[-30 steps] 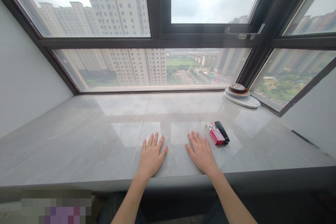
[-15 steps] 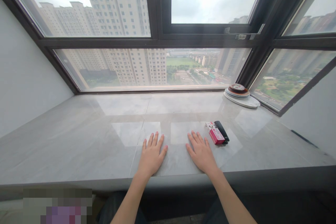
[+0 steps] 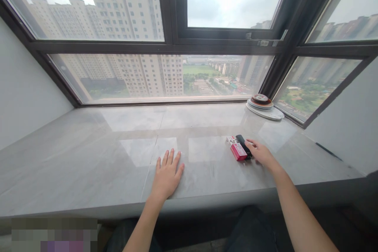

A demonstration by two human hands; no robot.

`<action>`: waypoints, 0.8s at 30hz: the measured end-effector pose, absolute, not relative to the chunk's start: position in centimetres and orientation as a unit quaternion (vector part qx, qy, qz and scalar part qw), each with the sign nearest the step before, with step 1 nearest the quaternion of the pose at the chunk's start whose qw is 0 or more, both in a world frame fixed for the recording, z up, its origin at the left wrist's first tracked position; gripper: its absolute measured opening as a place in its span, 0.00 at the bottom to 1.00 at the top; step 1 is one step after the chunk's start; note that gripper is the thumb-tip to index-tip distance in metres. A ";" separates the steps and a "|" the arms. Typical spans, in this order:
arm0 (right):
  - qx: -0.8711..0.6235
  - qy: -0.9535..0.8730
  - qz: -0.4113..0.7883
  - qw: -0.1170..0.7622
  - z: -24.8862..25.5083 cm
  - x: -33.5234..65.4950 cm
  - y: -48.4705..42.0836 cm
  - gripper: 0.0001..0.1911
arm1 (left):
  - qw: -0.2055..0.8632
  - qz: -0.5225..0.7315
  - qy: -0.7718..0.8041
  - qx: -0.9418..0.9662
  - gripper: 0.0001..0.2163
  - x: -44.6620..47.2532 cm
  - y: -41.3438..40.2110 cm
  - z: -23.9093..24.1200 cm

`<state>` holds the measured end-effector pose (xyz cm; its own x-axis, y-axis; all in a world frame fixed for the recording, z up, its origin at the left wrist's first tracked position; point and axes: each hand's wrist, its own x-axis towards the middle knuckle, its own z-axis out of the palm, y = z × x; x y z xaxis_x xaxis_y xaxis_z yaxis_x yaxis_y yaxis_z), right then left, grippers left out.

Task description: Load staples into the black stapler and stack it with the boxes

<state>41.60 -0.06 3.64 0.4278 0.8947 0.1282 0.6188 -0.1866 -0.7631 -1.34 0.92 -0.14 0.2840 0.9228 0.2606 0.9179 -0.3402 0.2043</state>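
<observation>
Spread flat on the pale stone sill (image 3: 88,165), my left hand (image 3: 167,174) is open and holds nothing. My right hand (image 3: 260,153) is at the right side of a black stapler (image 3: 243,145), its bent fingers closed on the stapler's edge; the thumb is mostly hidden. The stapler lies on the sill, slanted away from me. Close against its left side is a small pink and white box (image 3: 238,152), with white parts toward its far end.
In the far right corner stands a stack of plates (image 3: 265,113), wide ones below and small ones on top. Dark-framed windows (image 3: 165,47) rise behind the sill. A dark thin strip (image 3: 328,151) runs along the foot of the right wall.
My right hand has left its flat spot on the sill and moved right to the stapler. My left hand stays flat. The view has shifted slightly to the right.
</observation>
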 end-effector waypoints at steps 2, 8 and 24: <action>-0.719 -0.508 0.281 0.382 2.7 42.7 0.3 0.29 | 0.007 0.166 0.577 0.800 0.25 -1.3 0.9 -0.1; -0.659 -0.524 0.359 0.403 1.5 36.8 0.4 0.28 | 0.040 0.204 0.569 0.796 0.27 -1.2 0.5 0.4; -0.618 -0.611 0.223 0.442 1.7 16.0 -0.5 0.24 | 0.062 0.361 0.648 0.668 0.35 0.4 -0.3 1.6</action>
